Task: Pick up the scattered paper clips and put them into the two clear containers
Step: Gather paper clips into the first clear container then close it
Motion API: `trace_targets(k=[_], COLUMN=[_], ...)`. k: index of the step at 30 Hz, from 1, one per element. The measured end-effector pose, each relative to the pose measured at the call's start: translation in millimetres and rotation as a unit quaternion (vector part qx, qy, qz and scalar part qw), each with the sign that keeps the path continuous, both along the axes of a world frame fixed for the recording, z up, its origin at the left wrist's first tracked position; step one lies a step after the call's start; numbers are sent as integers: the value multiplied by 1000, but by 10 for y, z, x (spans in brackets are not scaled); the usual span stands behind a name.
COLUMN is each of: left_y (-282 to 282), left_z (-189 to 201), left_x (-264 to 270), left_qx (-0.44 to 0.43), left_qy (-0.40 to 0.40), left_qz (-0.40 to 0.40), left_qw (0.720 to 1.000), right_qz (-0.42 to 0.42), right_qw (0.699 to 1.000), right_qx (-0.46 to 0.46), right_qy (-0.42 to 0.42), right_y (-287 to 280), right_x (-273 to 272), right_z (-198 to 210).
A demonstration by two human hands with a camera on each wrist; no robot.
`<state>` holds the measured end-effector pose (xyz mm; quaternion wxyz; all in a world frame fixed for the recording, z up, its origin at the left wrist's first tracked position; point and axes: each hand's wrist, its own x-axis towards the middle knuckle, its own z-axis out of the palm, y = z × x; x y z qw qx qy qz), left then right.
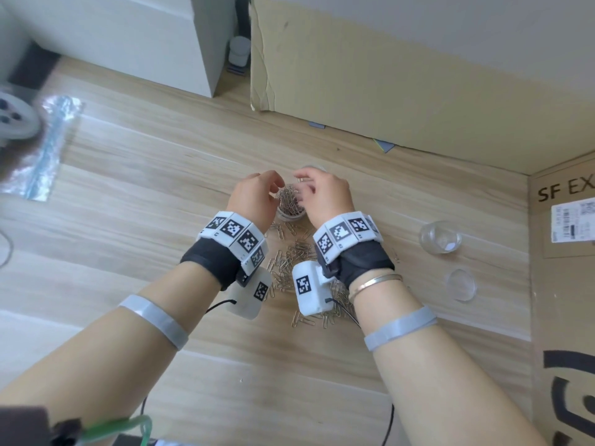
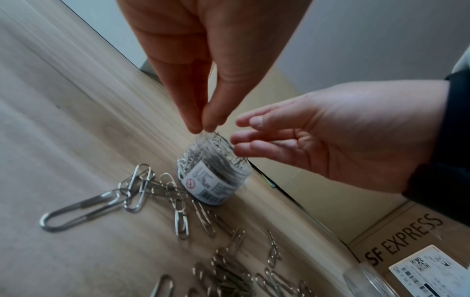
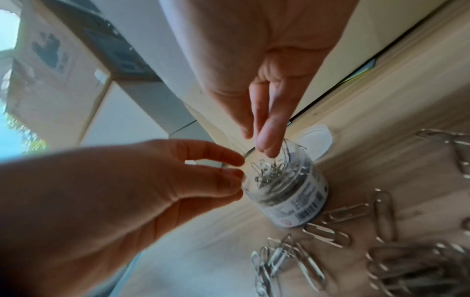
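The left hand is hanging over the small round clear plastic jar with a white label. Its fingertips are drawn close together right above the jar's mouth. I cannot tell if a clip is pinched between them.

The jar is standing up on the light wooden table, between the two hands. It is nearly full of shiny silver wire paper clips. Many more loose silver paper clips are lying in a messy pile on the table, just in front of the jar.

The right hand is pointing straight fingers down into the jar's mouth. It is not gripping anything.

Further right, a second clear round cup is sitting empty, well apart from the pile. A clear round lid is lying near it.

The clips look light, thin, hard and slippery, and they are hooking into each other. Pinching a small bunch from the top of the pile should work best. Flat single clips may need a fingernail under one end. The jar looks light too, so a bump could tip it over.
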<state>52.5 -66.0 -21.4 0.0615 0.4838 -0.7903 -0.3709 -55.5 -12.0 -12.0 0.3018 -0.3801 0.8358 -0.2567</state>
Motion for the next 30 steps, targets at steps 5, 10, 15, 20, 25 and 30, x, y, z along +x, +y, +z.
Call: trace_targets(k=[5,10,15,20,25,30], left_y=[-12,16,41,50,42,36], left_z=[8,-4,-41,-56,-94,-113], left_x=[-3,-15,-22,-37,-39,-42], left_qx=[-5,-4,14,40,55,38], left_qy=[-3,0,-5,-27,-55,-52], left_qz=[-8,-14,-7,-22,-51,-56], left_qw=[1000,1000,1000,999,996,996], right_qz=[-16,26,7,31,30,39], right_qw=[998,993,996,993,994,996], right_qx=[33,106,61,91,80,74], right_qy=[52,41,63,63,62,17], right_y=[107,157,156,136,115,117], right_x=[-186,-166,-162,-200,-174,-169], right_z=[-2,-114,-115,-139,-95,-129])
